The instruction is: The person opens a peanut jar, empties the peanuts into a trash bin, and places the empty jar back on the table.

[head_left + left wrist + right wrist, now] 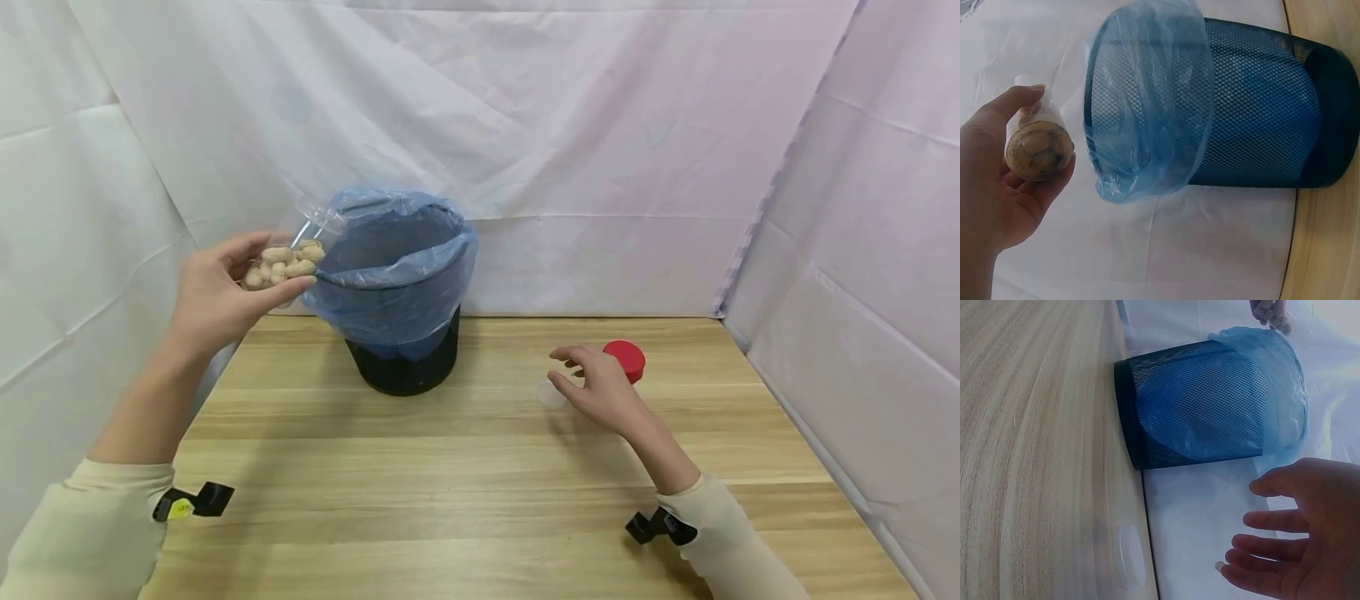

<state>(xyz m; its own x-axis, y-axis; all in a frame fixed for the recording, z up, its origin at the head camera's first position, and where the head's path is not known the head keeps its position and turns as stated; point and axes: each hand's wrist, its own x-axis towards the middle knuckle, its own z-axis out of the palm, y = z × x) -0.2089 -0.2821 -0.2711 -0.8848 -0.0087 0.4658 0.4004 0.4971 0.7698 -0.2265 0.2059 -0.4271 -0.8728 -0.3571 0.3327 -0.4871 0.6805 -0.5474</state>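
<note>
In the head view my left hand (pixel 210 296) grips a clear jar (pixel 318 218) at the upper left, thumb on one side and fingers on the other. Unshelled peanuts (pixel 285 265) lie inside it toward its base. The jar leans with its mouth toward the rim of a black mesh bin (pixel 1260 112), which a blue plastic bag (pixel 397 312) lines. Over the table's right side, my right hand (pixel 600 390) hovers with loosely bent, parted fingers and holds nothing. A red lid (pixel 626 360) is just behind it, and a translucent white disc (pixel 550 395) lies by its fingertips.
The bin stands at the back left of the wooden table (pixel 420 500), close to a white cloth backdrop (pixel 600 167). More white cloth hangs along the left and right sides. Each sleeve carries a black wrist mount (pixel 213 498).
</note>
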